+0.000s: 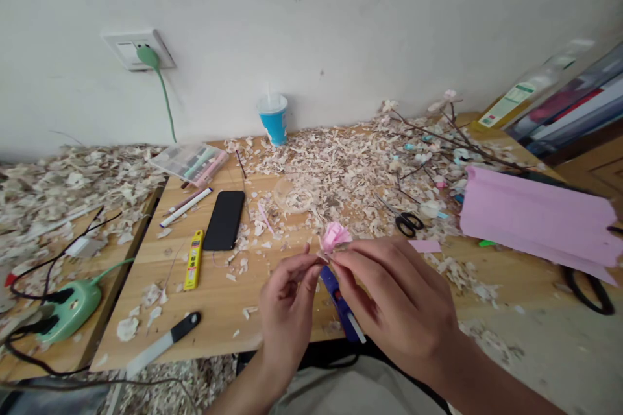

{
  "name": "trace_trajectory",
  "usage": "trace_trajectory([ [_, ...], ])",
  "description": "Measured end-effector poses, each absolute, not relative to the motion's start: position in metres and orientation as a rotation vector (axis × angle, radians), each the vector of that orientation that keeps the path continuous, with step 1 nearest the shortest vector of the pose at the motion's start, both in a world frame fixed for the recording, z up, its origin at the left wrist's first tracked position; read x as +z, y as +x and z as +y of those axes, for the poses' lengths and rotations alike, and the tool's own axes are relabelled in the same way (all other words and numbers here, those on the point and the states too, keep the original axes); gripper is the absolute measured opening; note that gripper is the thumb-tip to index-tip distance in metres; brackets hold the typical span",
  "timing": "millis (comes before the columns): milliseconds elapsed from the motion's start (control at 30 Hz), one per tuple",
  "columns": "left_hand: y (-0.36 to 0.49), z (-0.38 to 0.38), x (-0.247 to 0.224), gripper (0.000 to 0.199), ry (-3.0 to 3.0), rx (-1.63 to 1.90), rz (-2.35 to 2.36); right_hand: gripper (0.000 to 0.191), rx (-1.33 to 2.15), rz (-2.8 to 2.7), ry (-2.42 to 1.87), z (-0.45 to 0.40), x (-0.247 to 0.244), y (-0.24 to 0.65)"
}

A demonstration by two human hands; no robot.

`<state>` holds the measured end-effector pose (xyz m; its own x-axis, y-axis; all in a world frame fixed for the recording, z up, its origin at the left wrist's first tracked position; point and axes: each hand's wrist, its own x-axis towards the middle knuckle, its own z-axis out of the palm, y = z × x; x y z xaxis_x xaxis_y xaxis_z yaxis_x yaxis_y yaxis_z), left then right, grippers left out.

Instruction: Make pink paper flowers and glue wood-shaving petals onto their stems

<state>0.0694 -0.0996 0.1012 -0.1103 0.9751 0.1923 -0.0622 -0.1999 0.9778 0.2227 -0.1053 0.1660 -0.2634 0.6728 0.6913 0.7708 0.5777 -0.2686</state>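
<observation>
A small pink paper flower stands up between my hands near the table's front edge. My left hand pinches its base between thumb and forefinger. From the other side, my right hand is closed on the same base, fingertips nearly touching those of the left. What exactly lies under the fingertips is too small to tell. Beneath the hands lies a blue glue gun with a white stick poking out of its end. Black-handled scissors rest just beyond my right hand.
Paper scraps cover much of the wooden table. A phone, yellow box, knife and marker lie left. Behind stands a blue cup; right are pink paper, twigs and a bottle.
</observation>
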Motion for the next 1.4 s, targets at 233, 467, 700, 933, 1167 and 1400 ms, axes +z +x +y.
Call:
trace_trajectory([
  [233,0.068,-0.099,0.101,0.008,1.265,1.454,1.161,0.030,-0.161,-2.005,-1.146,-0.104,0.166,0.221],
  [467,0.067,-0.100,0.095,0.009,1.267,1.460,1.172,0.031,-0.235,-2.046,-1.164,-0.108,0.166,0.222],
  [700,0.064,-0.099,0.095,0.009,1.274,1.462,1.170,0.040,-0.228,-2.087,-1.162,-0.108,0.165,0.221],
  [933,0.057,-0.096,0.082,0.013,1.263,1.437,1.222,0.040,-0.204,-2.064,-1.132,-0.110,0.168,0.223],
  [1167,0.013,-0.052,0.052,0.017,1.380,1.590,1.313,0.029,-0.187,-2.002,-1.287,-0.101,0.154,0.246],
  [1400,-0.012,-0.014,0.022,0.032,1.208,1.615,1.471,0.019,-0.247,-2.077,-1.318,-0.043,0.154,0.245],
])
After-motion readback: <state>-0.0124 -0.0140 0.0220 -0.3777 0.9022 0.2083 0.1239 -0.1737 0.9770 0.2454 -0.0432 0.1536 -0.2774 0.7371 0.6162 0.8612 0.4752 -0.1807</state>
